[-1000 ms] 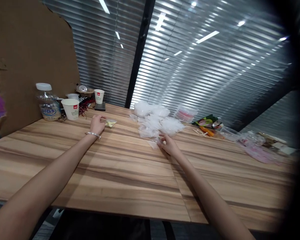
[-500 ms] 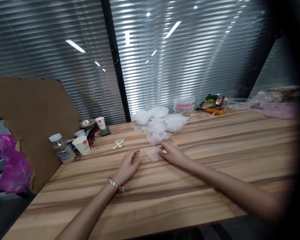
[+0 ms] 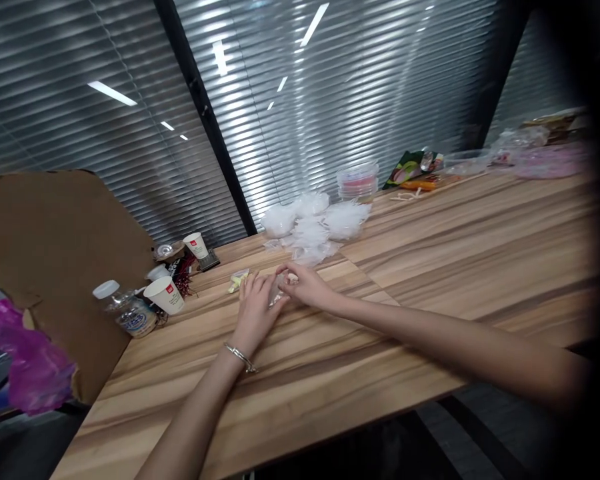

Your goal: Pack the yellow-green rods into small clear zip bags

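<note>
A small clear plastic bag is between my two hands, just above or on the wooden table. My right hand pinches the bag's upper right side between thumb and fingers. My left hand, with a bracelet at the wrist, is at the bag's left edge; its thumb reaches to the lower edge and its fingers are bent. Whether the left fingers grip the bag is hard to see. Beyond the left fingertips lies another small bag with yellow-green strips. Behind my right hand is a heap of clear plastic bags.
Paper cups and a white-capped plastic jar stand at the left, by a cardboard sheet. Stacked clear tubs, a green packet and an orange tool sit along the back. Window blinds rise behind.
My right hand has carried the small bag left to my left hand. My left hand has come forward and met it. The camera view has tilted and shifted.
</note>
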Demonstrator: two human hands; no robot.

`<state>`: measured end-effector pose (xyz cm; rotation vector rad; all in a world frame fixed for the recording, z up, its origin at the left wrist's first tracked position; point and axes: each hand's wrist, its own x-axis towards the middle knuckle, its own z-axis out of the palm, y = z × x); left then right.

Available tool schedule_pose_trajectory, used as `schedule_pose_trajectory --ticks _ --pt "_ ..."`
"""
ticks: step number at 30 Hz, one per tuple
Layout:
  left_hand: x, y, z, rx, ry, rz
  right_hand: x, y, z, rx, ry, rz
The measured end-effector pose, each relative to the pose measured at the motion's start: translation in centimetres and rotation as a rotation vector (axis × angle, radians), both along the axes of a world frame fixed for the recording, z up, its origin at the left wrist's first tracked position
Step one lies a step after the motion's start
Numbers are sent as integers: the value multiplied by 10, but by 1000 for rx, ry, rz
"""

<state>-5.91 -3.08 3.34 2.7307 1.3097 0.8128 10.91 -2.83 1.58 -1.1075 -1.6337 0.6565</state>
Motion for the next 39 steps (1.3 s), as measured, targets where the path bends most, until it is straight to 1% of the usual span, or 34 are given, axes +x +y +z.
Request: schedule_pose_trajectory --ticks 2,3,7,11,13,15,18,22,27,30,33,39 --pt "-5 0 -3 6 26 -19 -5 -2 -3 0 61 40" --pt "-5 0 -5 -5 28 -42 -6 -4 -5 -26 108 64" --pt "0 0 -12 -80 -30 -105 2 -4 -14 -223 420 221" --pt "4 4 -18 -108 -127 -53 20 0 -14 -438 792 385" --pt "3 7 -20 -102 -176 -3 27 2 -11 -530 911 476" --pt "1 10 -22 -103 -217 30 30 2 -8 -596 975 531" --pt "0 11 -22 -117 -234 46 30 0 -6 -636 995 563" --pt "0 10 -21 -95 -206 41 28 -2 -6 -634 953 594" --pt "1 10 -22 -67 -184 4 28 -1 -10 -580 889 538" --pt "1 9 -21 -33 -192 24 27 -1 -11 -526 839 475" --pt "1 9 -19 2 -259 48 25 -2 -9 -437 776 426" --pt "0 11 -17 62 -368 18 24 -5 -8 -418 635 431"
